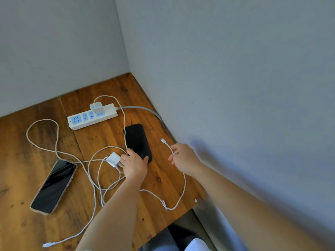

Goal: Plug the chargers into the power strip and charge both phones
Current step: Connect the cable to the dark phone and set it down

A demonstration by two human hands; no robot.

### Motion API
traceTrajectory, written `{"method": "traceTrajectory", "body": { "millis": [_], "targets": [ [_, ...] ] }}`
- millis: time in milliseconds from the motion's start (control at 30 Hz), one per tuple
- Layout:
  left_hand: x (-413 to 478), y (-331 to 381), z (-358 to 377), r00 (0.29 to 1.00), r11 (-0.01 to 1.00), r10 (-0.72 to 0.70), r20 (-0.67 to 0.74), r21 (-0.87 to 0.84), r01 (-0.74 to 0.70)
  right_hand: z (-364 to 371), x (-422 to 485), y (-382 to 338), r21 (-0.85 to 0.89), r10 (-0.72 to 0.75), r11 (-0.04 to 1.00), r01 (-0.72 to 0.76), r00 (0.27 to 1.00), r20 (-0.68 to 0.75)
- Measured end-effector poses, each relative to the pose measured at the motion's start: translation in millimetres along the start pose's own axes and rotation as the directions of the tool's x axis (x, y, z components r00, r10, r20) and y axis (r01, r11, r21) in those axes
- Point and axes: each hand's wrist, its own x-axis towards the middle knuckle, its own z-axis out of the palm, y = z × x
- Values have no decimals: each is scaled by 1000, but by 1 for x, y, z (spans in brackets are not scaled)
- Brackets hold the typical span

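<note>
Right hand (183,158) was curled shut around a thin white cable (183,187), just below its small plug tip (163,140). The tip stuck up past the fingers, over the wood, to the right of the black phone (137,140). From the hand the cable hung down in a loop and ran back across the table near the front edge.

Left hand (135,164) lay on the near end of the black phone. Its thumb and fingers were bent around that end, so it had hold of the phone. The phone lay flat, screen dark. Just left of this hand sat a loose white charger block (113,159), touching the fingers, with its metal prongs pointing away to the left. It was not in the power strip.

The white power strip (92,116) lay farther back, near the corner of the walls. One white charger (97,107) was pushed into a socket near its right end. A white cord ran from that charger down past the black phone. A grey cord (145,110) left the strip's right end and went toward the wall.

A second phone (53,186) lay flat on the near left of the wooden table (27,178), well apart from both hands, screen dark. Pale cables looped and crossed between the two phones.
</note>
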Motion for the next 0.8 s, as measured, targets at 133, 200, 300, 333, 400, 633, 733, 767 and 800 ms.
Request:
{"method": "traceTrajectory", "body": {
  "millis": [133, 200, 300, 333, 400, 633, 733, 767, 800],
  "targets": [
    [7, 11, 6, 998, 999, -52, -37, -3, 51, -5, 1, 5, 97, 47, 994, -48, 999, 10],
    [8, 20, 2, 994, 994, -105, -28, -46, 104, -5, 2, 8, 109, 72, 991, -73, 997, 14],
    [9, 25, -2, 983, 978, -186, 1, -92, 185, -4, 1, 11, 113, 97, 989, -96, 995, -6],
    [11, 24, -1, 977, 972, -211, 17, -103, 211, -3, 1, 10, 119, 99, 988, -96, 995, -18],
    [14, 22, 1, 972, 961, -228, 46, -150, 233, -4, -1, 9, 113, 93, 990, -87, 995, -43],
    [9, 15, -16, 980, 875, -33, 194, -468, 122, -12, -19, -2, 190, 99, 979, -75, 988, -118],
    [2, 14, -49, 905, 579, -105, 412, -715, 392, -19, -33, -10, 213, 62, 977, -27, 985, -159],
    [-3, 14, -62, 864, 451, -97, 494, -752, 481, -23, -38, -15, 213, 49, 977, -10, 983, -178],
    [-9, 13, -76, 828, 346, -71, 556, -765, 543, -27, -42, -21, 218, 37, 976, 6, 980, -196]
  ]
}}
